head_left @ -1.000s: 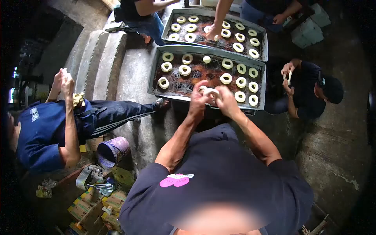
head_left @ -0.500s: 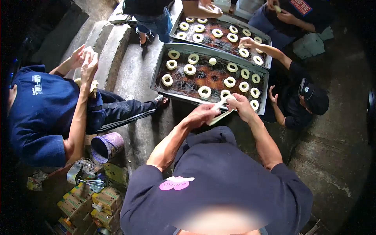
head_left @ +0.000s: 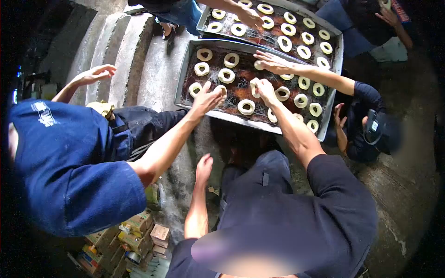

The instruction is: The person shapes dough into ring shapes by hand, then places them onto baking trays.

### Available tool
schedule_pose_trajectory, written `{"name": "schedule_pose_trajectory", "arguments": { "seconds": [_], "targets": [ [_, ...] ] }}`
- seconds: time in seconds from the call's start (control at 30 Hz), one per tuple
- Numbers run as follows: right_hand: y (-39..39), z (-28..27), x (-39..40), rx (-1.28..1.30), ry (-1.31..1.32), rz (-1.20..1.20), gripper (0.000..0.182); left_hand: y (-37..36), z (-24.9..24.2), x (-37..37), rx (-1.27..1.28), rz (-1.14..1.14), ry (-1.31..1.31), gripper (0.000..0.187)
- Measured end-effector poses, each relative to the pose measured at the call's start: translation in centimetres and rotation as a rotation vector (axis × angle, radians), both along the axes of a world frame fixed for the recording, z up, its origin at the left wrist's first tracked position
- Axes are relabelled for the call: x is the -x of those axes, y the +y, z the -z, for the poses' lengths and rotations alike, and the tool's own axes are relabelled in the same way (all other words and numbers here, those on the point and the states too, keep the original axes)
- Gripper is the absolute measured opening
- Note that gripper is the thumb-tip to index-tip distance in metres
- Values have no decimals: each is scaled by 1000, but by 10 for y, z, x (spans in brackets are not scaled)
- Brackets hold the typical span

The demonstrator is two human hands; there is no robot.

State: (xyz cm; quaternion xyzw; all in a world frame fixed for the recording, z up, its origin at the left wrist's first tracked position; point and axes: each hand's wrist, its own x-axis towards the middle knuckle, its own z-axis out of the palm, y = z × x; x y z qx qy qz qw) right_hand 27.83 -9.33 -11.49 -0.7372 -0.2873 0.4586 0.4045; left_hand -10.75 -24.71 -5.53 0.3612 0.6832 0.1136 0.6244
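Observation:
My right hand (head_left: 266,92) is over the nearer metal tray (head_left: 185,60), its fingers closed on a pale dough ring (head_left: 254,88). Below the tray's front edge, my left hand (head_left: 204,167) hangs with nothing in it, fingers loosely extended. Around my right hand lie several raw dough rings on the tray's dark, greasy bottom, among them one ring (head_left: 246,107) in front and another ring (head_left: 282,94) to the right.
At left, a co-worker's hand (head_left: 206,99) holds a ring at the same tray. Another co-worker's hand (head_left: 273,62) reaches in from the right. A farther tray (head_left: 340,46) holds more rings, with a hand (head_left: 250,17) above it. Cartons (head_left: 139,222) stand lower left.
Both my hands held a stretched dough piece; now my right holds a ring farther over the tray and my left has drawn back. The left co-worker has reached in; the right co-worker's hand moved left.

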Motion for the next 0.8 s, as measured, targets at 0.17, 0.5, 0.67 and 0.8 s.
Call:
{"name": "schedule_pose_trajectory", "arguments": {
  "seconds": [0.17, 0.5, 0.67, 0.8],
  "targets": [
    [8, 62, -41, 190, 97, -145, 39, -123, -4, 80, 227, -154, 261, 34],
    [56, 1, -136, -107, -350, -100, 29, -147, -8, -6, 475, -200, 299, 17],
    [118, 15, -191, -194, -324, -91, 29, -101, -8, -47, 130, -121, 190, 10],
    [127, 18, -176, -283, -422, -69, 28, -90, -33, -73, 220, -263, 118, 8]
  ]
}}
